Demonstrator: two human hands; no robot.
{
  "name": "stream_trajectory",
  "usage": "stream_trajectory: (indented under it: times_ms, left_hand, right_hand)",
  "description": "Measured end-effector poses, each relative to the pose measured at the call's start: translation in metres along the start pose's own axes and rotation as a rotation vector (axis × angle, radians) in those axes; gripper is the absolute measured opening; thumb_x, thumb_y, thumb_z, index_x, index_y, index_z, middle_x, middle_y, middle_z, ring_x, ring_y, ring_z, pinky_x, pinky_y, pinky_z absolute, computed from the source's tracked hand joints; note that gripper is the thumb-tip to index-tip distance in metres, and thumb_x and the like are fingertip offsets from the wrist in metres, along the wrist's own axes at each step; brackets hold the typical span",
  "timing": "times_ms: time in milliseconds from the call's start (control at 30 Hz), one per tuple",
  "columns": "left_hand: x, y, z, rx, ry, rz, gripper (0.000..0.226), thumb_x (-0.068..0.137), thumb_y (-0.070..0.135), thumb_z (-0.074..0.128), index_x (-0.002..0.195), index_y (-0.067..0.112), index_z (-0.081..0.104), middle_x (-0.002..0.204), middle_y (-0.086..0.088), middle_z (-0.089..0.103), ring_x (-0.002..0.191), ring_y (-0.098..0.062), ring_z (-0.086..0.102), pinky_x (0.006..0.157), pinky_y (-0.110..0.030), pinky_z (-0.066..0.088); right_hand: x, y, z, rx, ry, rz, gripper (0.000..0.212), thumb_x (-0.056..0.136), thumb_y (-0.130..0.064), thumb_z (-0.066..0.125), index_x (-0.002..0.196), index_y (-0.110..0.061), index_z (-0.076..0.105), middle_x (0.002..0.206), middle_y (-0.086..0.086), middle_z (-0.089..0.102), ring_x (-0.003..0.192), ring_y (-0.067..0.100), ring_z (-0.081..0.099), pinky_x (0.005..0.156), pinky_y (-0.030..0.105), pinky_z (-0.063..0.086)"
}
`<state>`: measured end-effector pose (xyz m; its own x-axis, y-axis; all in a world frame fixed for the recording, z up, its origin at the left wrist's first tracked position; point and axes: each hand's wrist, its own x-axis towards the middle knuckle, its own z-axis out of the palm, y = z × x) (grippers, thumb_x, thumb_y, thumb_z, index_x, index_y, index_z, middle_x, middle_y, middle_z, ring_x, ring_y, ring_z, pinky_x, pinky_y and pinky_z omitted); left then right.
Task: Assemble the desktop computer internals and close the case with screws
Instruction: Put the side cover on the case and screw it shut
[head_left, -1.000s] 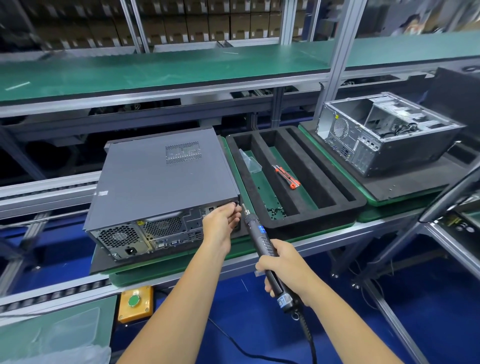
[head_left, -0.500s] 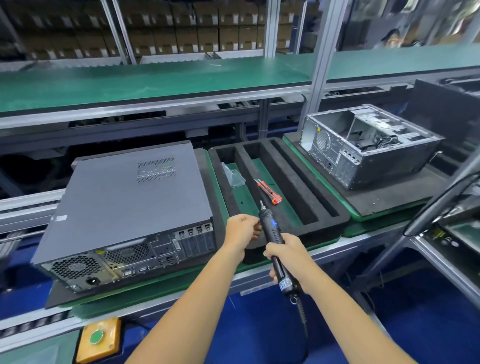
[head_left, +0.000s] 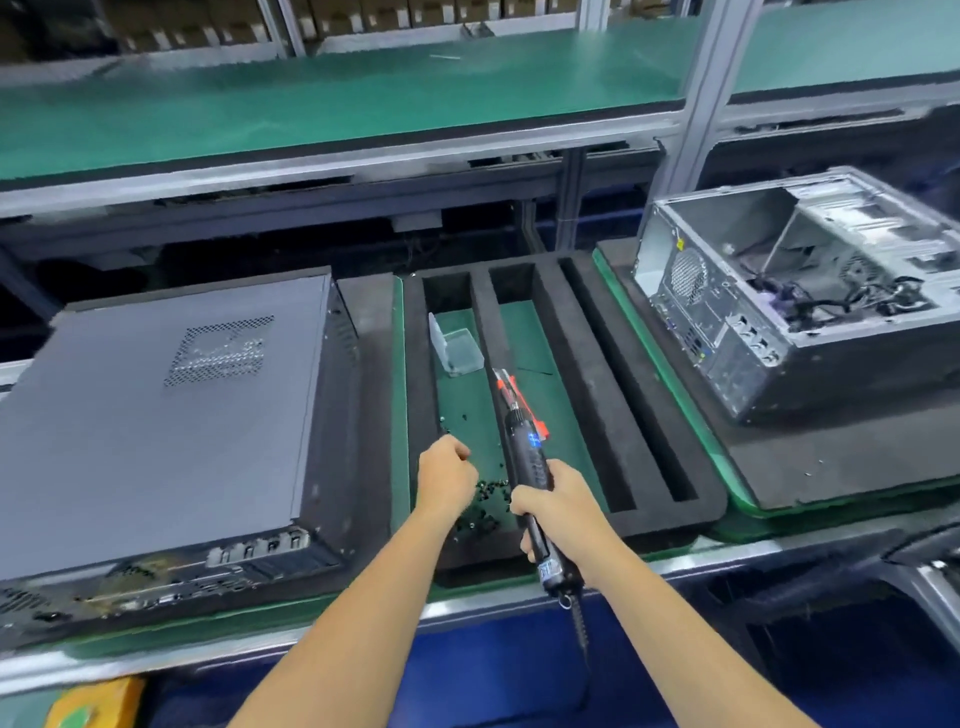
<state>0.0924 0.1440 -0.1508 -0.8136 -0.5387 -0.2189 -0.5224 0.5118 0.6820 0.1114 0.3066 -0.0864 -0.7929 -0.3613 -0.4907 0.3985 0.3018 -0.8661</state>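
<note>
Your right hand (head_left: 558, 512) grips the electric screwdriver (head_left: 530, 475), tip pointing away over the foam tray (head_left: 587, 374). Your left hand (head_left: 447, 475) hovers curled over the loose screws (head_left: 488, 493) in the tray's left slot (whether its grip holds one, I cannot tell). The closed computer case (head_left: 156, 415) lies left on the counter.

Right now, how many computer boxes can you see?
2. A closed case lies on the left, on a black foam mat. An open case with wires showing sits on the right. More could be outside the picture.
</note>
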Motion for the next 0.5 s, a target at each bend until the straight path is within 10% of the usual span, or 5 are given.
stream_trajectory:
  times_ms: [267, 500]
  left_hand:
    - [0.087, 0.023, 0.029, 0.429, -0.061, 0.106, 0.018, 0.087, -0.008, 0.043, 0.098, -0.003, 0.056, 0.106, -0.020, 0.055, 0.095, -0.037, 0.056, 0.077, -0.039, 0.044]
    - [0.130, 0.020, 0.052, 0.131, -0.109, -0.012, 0.021, 0.096, 0.004, 0.042, 0.111, 0.004, 0.057, 0.119, -0.020, 0.055, 0.109, -0.039, 0.056, 0.093, -0.048, 0.048]
  right_hand:
    - [0.064, -0.005, 0.003, -0.074, -0.020, 0.001, 0.035, 0.070, -0.018, 0.062, 0.104, -0.011, 0.055, 0.079, 0.003, 0.053, 0.065, 0.021, 0.049, 0.069, 0.041, 0.051]
    - [0.114, -0.015, 0.007, -0.058, -0.040, 0.065, 0.042, 0.064, -0.019, 0.061, 0.102, -0.004, 0.052, 0.076, 0.004, 0.051, 0.059, 0.020, 0.049, 0.057, 0.034, 0.049]
